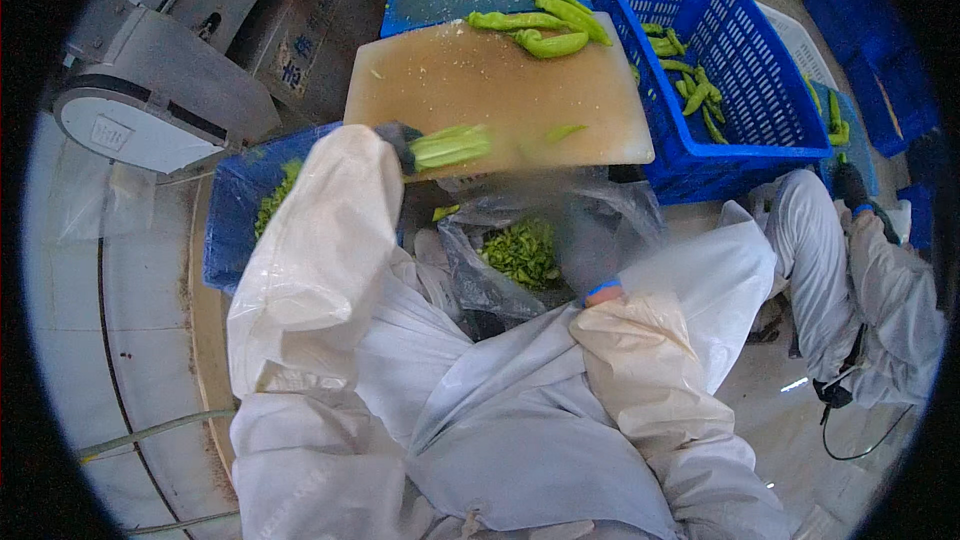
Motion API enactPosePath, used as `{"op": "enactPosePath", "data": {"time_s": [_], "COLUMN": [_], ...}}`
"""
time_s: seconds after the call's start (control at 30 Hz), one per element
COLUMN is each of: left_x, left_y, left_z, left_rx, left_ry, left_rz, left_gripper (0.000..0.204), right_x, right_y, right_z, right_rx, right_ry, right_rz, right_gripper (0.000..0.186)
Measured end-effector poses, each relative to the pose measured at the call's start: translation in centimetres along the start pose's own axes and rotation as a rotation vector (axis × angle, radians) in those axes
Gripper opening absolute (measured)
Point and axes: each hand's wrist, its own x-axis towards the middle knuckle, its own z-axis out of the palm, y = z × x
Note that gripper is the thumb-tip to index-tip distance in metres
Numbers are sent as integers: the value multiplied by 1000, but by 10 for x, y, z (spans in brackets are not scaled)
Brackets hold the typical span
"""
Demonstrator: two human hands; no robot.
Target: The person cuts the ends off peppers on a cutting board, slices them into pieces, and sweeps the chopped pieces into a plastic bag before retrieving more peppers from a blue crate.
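Left hand (400, 145): pepper (455, 147) clasped
Right hand (590, 240): blurred, grip cannot be told
Slice (565, 132): might be knocked past bag (465, 262) by hasty reach

**Slick Plastic, Dull Metal**

The cutting board (440, 90) looks like matt plastic; the crate (755, 95) is hard, glossy plastic. The bag (622, 225) is thin, shiny film. The machine casing (195, 95) resembles dull metal. The peppers (552, 44) have smooth skins.

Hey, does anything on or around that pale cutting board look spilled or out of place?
Slightly messy: pale specks, probably seeds, litter the cutting board, and a blurred green piece shows apart from the green bunch in the left hand. I see no clear damage.
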Motion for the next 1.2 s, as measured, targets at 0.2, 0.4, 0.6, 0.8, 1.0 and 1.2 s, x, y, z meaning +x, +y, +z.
{"op": "enactPosePath", "data": {"time_s": [0.2, 0.4, 0.6, 0.8, 1.0, 1.2], "left_x": [-36, 12, 125, 244, 264, 201], "left_y": [-22, -24, 5, 61, 80, 77], "left_z": [-18, -36, -139, -78, 8, 18], "left_rx": [-190, -516, -819, -102, 558, 706], "left_ry": [165, 271, 198, 782, 860, 701], "left_rz": [-32, -18, 340, 725, 578, 408], "left_gripper": [33, 30, 38, 47, 57, 40], "right_x": [-19, -25, -20, -16, -14, -14], "right_y": [-11, -26, -29, -16, -19, -15], "right_z": [-17, -36, -39, -17, -24, -15], "right_rx": [333, 549, 566, 711, 782, 702], "right_ry": [129, 108, 86, 144, 240, 250], "right_rz": [55, 235, 306, 342, 392, 360], "right_gripper": [37, 38, 37, 36, 31, 33]}}
